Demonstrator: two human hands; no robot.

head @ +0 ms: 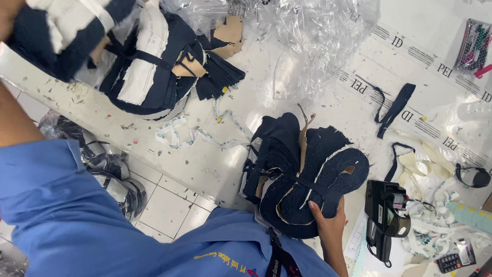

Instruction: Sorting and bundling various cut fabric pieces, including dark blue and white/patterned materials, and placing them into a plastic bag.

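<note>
My right hand [329,221] grips the near edge of a bundle of dark navy cut fabric pieces [307,174], tied with a navy strip and lying on the white table [169,149]. My left arm reaches up to the far left, where my left hand [7,15], mostly out of view, holds a second bundle of navy and white pieces [59,33] above the table's edge. A third tied bundle of navy and white pieces [154,59] lies on the table just beside it.
Crumpled clear plastic wrap [312,36] lies at the back. A black label gun [387,215] sits right of my right hand, with loose navy strips [394,107], white scraps and a small calculator [451,261] nearby. Black bags [110,172] rest on the tiled floor [164,205].
</note>
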